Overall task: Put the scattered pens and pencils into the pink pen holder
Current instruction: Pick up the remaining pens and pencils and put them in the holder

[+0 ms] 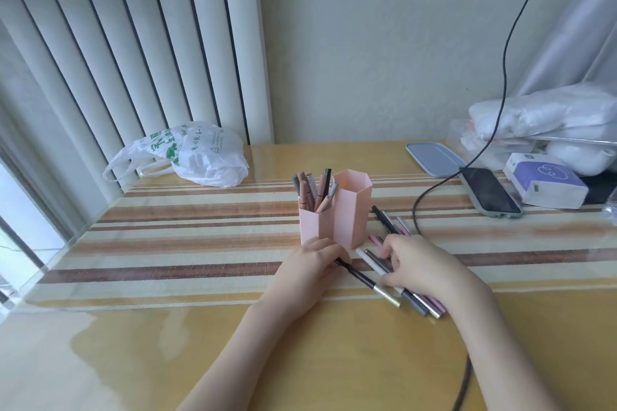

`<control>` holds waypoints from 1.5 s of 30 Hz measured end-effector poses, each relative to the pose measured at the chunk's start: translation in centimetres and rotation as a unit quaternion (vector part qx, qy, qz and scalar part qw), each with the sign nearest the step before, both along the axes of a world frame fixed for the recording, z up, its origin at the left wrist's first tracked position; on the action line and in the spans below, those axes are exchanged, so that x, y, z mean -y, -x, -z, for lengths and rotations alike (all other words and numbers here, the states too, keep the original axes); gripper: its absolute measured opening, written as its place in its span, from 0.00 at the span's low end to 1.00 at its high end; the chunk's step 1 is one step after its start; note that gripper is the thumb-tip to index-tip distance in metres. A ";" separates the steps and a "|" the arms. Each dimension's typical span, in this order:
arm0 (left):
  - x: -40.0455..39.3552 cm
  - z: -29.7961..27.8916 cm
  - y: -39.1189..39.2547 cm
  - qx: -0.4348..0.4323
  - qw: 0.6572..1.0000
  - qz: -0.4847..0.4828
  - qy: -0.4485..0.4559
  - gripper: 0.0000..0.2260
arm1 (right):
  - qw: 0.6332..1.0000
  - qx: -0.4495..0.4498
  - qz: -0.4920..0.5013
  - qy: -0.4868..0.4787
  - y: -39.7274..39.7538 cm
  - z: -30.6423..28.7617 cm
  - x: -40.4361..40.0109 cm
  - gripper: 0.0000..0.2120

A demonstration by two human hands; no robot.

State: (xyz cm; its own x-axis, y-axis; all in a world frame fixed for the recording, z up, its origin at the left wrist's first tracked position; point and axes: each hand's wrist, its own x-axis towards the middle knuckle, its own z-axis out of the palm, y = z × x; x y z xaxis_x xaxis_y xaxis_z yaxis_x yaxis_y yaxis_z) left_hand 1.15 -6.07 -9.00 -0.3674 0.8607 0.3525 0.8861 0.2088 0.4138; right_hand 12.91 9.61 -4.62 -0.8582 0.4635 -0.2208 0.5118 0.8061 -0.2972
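The pink pen holder [350, 213] stands mid-table as two joined hexagonal tubes. Its shorter left tube holds several pens and pencils [314, 190]; the taller right tube looks empty from here. Just in front of the holder, my left hand [309, 269] is closed on a black pen with a silver end [370, 284], which slants down to the right. My right hand [414, 264] rests on a bunch of loose pens [417, 300] lying on the table, fingers curled around them. Beyond that hand lie a black pen [384, 218] and some pink ones.
A white plastic bag [200, 157] sits at the back left. At the right are a phone [489, 192] with a black cable [434, 190] looping near the pens, a blue lid [434, 157], a purple-and-white box [544, 180] and white bundles.
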 end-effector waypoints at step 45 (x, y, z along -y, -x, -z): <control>-0.6 1.1 -0.1 -0.036 0.998 -0.003 0.056 0.20 | 0.998 0.046 -0.036 -0.007 1.0 0.1 3.7 0.15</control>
